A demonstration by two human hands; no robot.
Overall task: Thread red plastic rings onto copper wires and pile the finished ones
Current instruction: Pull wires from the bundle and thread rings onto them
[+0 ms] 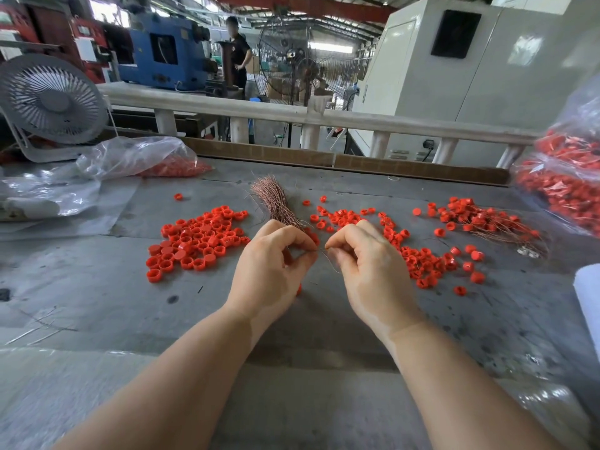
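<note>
My left hand [274,264] and my right hand [367,261] meet above the middle of the grey table [97,287], fingertips almost touching. Both pinch a thin copper wire [331,263] that runs between them and curls down under my right fingers. A bit of a red ring [299,289] peeks out below my left palm. A bundle of copper wires [276,199] lies just beyond my left hand. Loose red rings [198,240] spread to the left, more red rings [418,254] to the right. A pile of rings threaded on wires [487,222] lies at the far right.
A clear bag of red rings [146,160] lies at the back left beside a white desk fan [48,99]. A big bag of finished pieces [565,183] stands at the right edge. A white roll [589,300] sits at the right. A railing [292,115] borders the table's far side.
</note>
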